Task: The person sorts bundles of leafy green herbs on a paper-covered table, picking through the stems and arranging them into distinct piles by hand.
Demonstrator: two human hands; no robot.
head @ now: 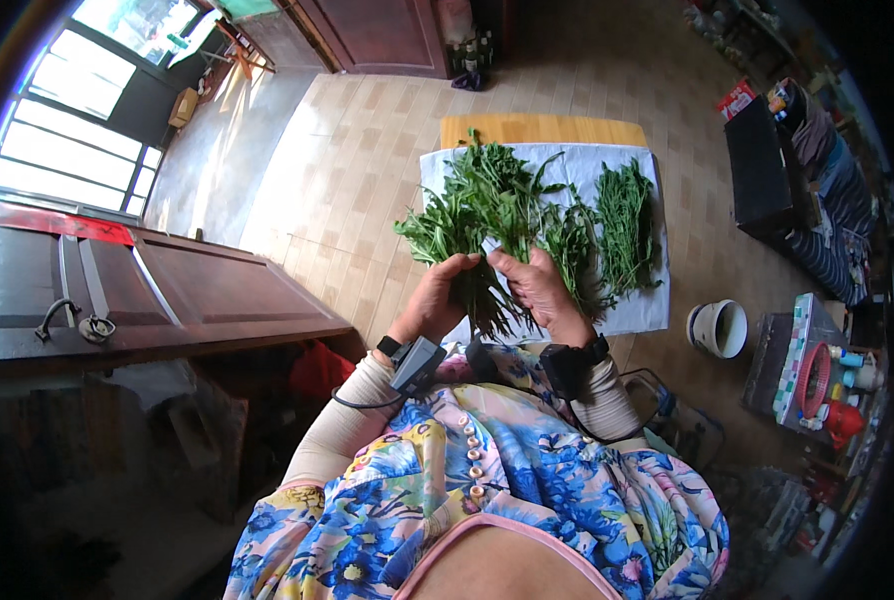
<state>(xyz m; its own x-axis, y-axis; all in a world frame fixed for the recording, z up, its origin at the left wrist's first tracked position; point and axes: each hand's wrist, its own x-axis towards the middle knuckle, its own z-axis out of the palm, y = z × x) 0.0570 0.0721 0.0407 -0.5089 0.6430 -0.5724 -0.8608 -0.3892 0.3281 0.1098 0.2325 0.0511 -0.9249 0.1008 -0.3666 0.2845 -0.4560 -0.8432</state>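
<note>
My left hand (441, 294) grips a bunch of leafy greens (439, 232) by the stems, whose cut ends hang below the fist. Beside it, my right hand (535, 286) is closed around the stems of another bunch of greens (518, 217), held upright. The two thumbs nearly meet. Behind and right of my right hand lies a further bunch of greens (567, 232) on a white cloth or sheet (634, 319). A narrow-leaved bunch of greens (624, 225) rests at the sheet's right side. The sheet covers most of a small wooden table (544, 130).
A brown wooden door (221, 277) with a metal handle stands close on the left. On the tiled floor (349, 187) to the right is a white bucket (721, 328). Farther right are a black cabinet (762, 165) and a stand with a pink basket (814, 381).
</note>
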